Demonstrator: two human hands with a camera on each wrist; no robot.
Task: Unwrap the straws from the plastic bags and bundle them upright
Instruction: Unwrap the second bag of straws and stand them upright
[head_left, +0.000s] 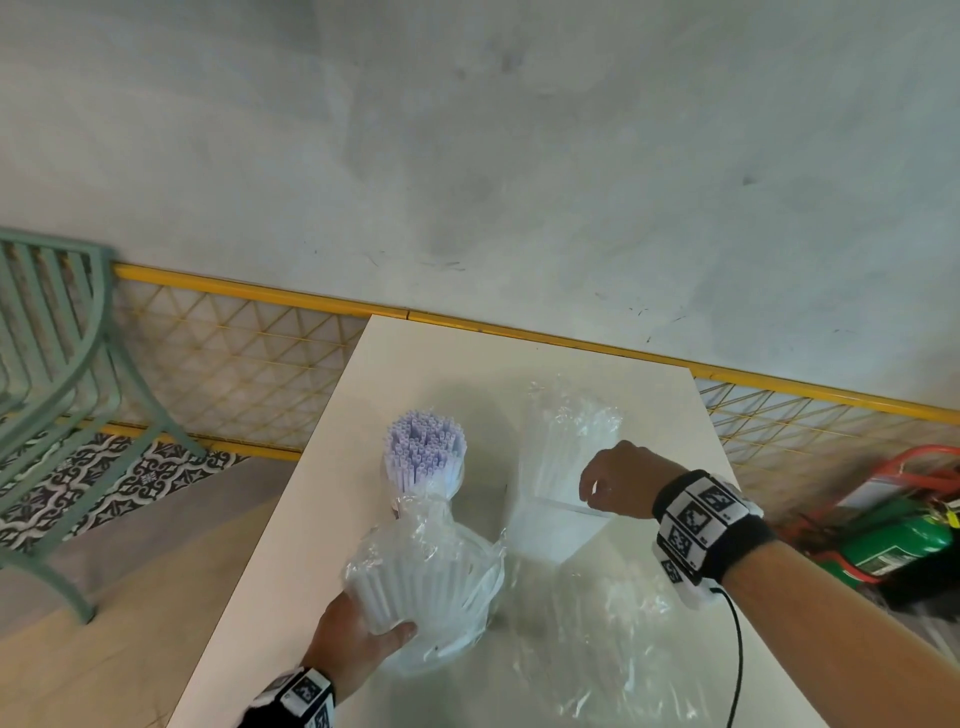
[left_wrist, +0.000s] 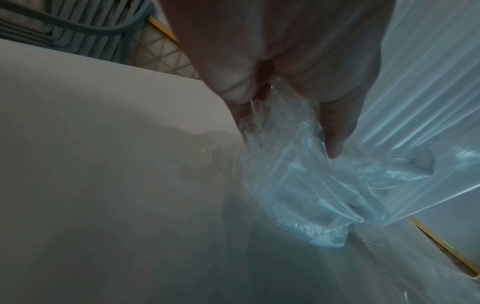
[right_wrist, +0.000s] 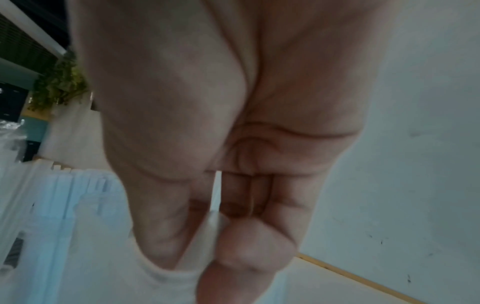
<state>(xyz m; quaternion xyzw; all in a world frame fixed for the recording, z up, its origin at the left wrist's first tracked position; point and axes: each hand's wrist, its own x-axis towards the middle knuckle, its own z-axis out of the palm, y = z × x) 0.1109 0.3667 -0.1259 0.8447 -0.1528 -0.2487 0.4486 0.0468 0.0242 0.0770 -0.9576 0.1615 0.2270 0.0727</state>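
A bundle of straws (head_left: 423, 457) stands tilted on the white table (head_left: 291, 545). Its pale purple open ends poke out of a clear plastic bag (head_left: 431, 571), which is bunched round the lower half. My left hand (head_left: 374, 623) grips the bagged bottom of the bundle; the left wrist view shows its fingers (left_wrist: 335, 127) in crumpled plastic (left_wrist: 298, 181). My right hand (head_left: 592, 493) pinches the rim of a white box (head_left: 550, 530) that holds more wrapped straws (head_left: 566, 441). The right wrist view shows the thumb (right_wrist: 161, 226) and fingers clamped on that thin white wall (right_wrist: 211, 236).
A loose empty plastic bag (head_left: 613, 649) lies on the table near me at the right. A cable (head_left: 737, 649) hangs from my right wrist. A green chair (head_left: 62, 364) stands left, a yellow mesh fence (head_left: 249, 364) behind, and a green cylinder (head_left: 893, 545) at the right.
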